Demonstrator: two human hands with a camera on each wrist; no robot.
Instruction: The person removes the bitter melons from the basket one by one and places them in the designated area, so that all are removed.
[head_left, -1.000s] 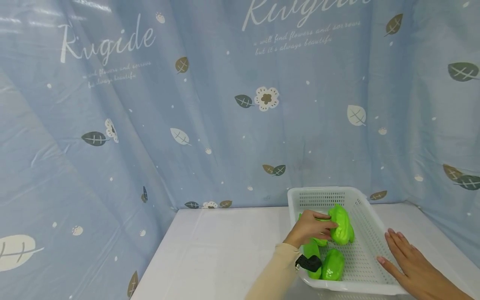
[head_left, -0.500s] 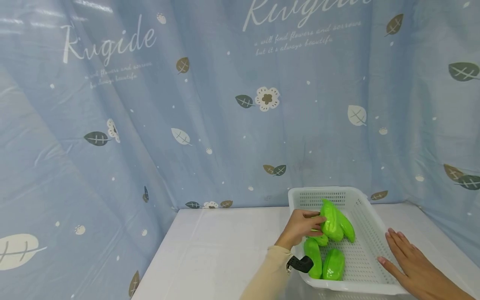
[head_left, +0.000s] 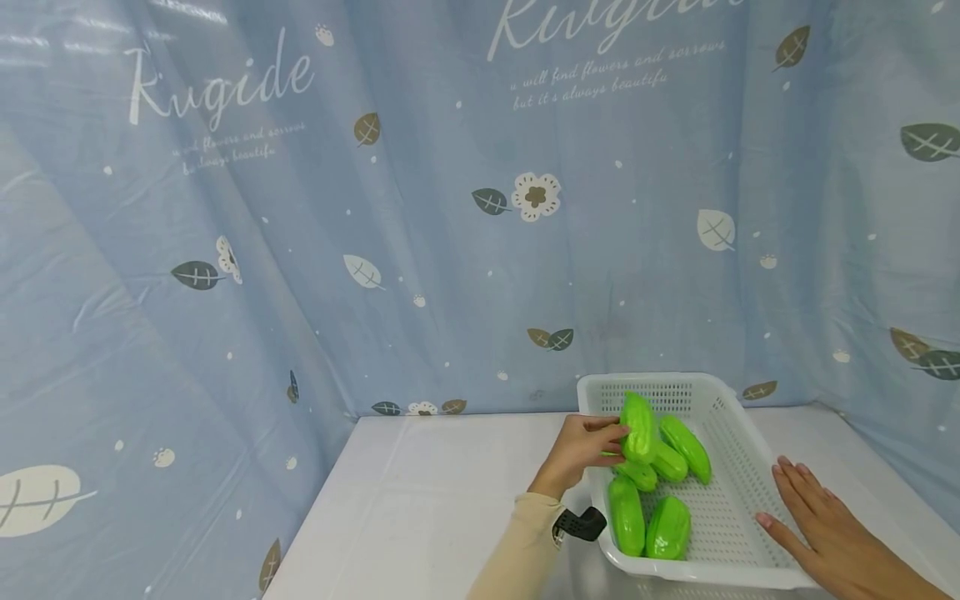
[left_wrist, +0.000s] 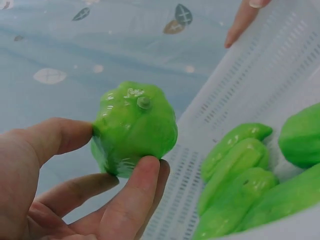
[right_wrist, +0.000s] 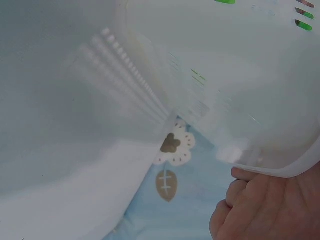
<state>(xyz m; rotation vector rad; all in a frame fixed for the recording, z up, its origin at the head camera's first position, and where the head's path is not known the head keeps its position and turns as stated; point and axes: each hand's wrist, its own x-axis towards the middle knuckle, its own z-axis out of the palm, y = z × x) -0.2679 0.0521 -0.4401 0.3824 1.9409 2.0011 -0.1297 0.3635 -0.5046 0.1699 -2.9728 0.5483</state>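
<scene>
6 vegetables (head_left: pixel 627 517), 1 basket (head_left: pixel 697 572), 1 left hand (head_left: pixel 573 457), 1 right hand (head_left: pixel 832 533).
Of the 6 vegetables, 5 lie in the basket and 1 is in the left hand; the left wrist view gives the same 5 and 1. Also 1 table (head_left: pixel 431 492), 1 black band (head_left: pixel 583 525) and 1 sleeve (head_left: pixel 517 546); on the cloth (head_left: pixel 450 250) behind, the head view shows 3 white flowers (head_left: pixel 536 197) and 2 "Rugide" titles (head_left: pixel 217 90), the right wrist view 1 flower and 1 leaf (right_wrist: pixel 166 186).

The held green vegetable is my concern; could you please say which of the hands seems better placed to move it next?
Probably the left hand: it grips the green vegetable, while the right hand is by the right side of the basket, holding no vegetable.
</scene>
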